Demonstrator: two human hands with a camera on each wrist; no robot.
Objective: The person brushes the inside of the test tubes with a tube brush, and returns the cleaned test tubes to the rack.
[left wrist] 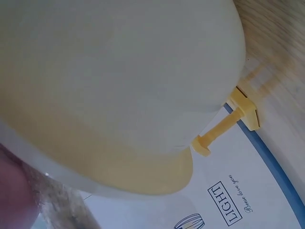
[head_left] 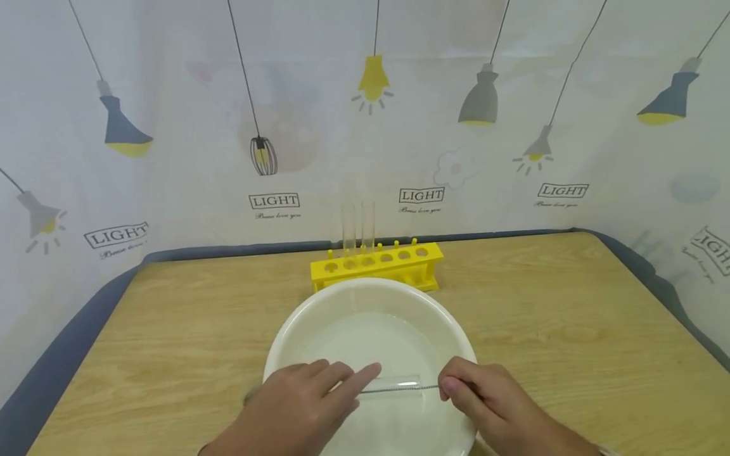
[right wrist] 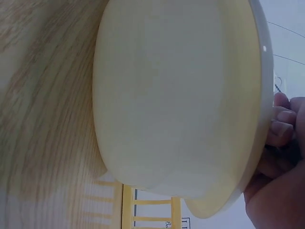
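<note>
Over a white basin [head_left: 371, 297], my left hand [head_left: 310, 396] holds a clear glass test tube [head_left: 407, 382] lying sideways, its index finger stretched along the glass. The tube's mouth faces right. My right hand [head_left: 485, 396] grips the handle of a test tube brush, whose twisted wire [head_left: 393, 388] runs into the tube. The left hand hides the tube's middle; a greyish end shows just past it on the left. In the right wrist view, curled fingers [right wrist: 281, 126] appear beside the basin's rim. Only a blurred part of the left hand [left wrist: 16, 193] shows in the left wrist view.
Behind the basin stands a yellow test tube rack [head_left: 376, 259] with two upright glass tubes [head_left: 367, 225] at its left part. Everything sits on a wood-grain table [head_left: 570, 329]. A curtain printed with lamps [head_left: 319, 114] hangs along the table's back edge.
</note>
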